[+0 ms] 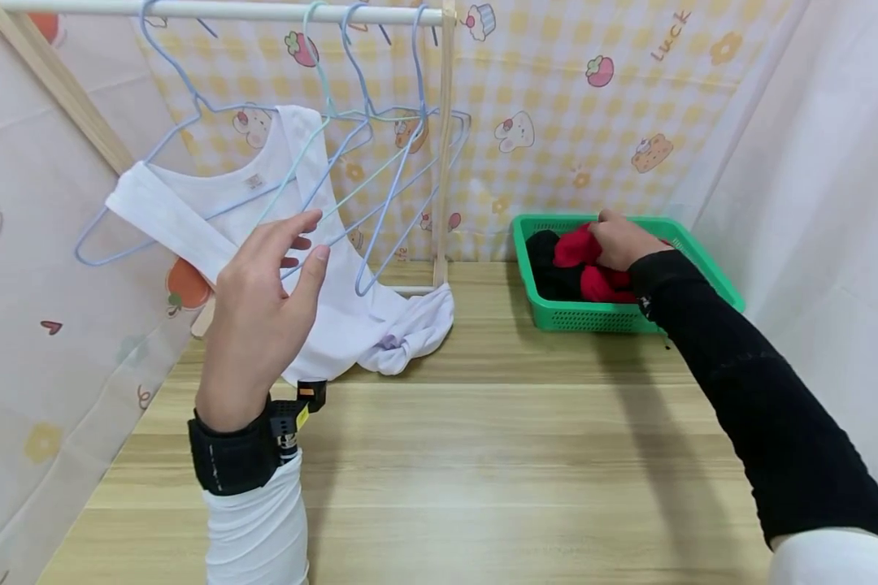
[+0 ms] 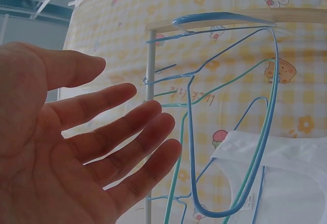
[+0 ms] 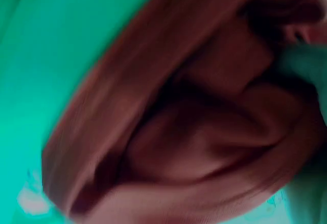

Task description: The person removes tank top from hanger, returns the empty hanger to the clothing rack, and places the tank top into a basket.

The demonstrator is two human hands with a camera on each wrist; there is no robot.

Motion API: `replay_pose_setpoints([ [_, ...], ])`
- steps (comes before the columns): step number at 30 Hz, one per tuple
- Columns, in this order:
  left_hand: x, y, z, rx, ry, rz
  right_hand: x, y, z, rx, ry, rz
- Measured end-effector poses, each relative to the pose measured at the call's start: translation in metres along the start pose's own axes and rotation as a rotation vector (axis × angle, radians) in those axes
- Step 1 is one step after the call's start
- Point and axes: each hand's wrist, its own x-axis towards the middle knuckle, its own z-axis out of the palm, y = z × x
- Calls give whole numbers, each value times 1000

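Note:
My right hand point(image 1: 620, 240) is in the green basket point(image 1: 593, 317) at the right and grips a red cloth garment point(image 1: 578, 246). Dark red folds point(image 3: 204, 137) of it fill the right wrist view, blurred, and the fingertips are hidden. Black cloth point(image 1: 549, 268) lies beside the red in the basket. My left hand point(image 1: 259, 305) is raised in front of the rack with fingers spread and nothing held. Close beyond it are blue hangers point(image 2: 191, 142) and a white sleeveless top point(image 1: 318, 317) on a blue hanger point(image 1: 171, 134).
A white rail point(image 1: 249, 10) on a wooden frame point(image 1: 442, 162) carries the hangers, including a mint green one point(image 1: 315, 57). The top's lower part bunches on the wooden table point(image 1: 439, 455). Patterned cloth point(image 1: 556, 146) hangs behind, and a white curtain point(image 1: 812, 203) borders the right side.

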Motion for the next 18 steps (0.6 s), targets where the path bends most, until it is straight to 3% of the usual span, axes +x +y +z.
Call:
replay_pose_setpoints([
  [4,1,1,1,-5,-7,-5,7,-11,1,47,-267,95],
  [8,1,1,3,-16,-12,-1,8,-19,-22,124,-371,117],
  [10,1,2,4,-23,-16,6,7,-25,-41,159,-348,111],
  [13,1,5,6,-30,-26,18,3,-38,-76,184,-247,78],
  [18,0,12,12,-29,-52,42,-12,-76,-121,245,27,-11],
])
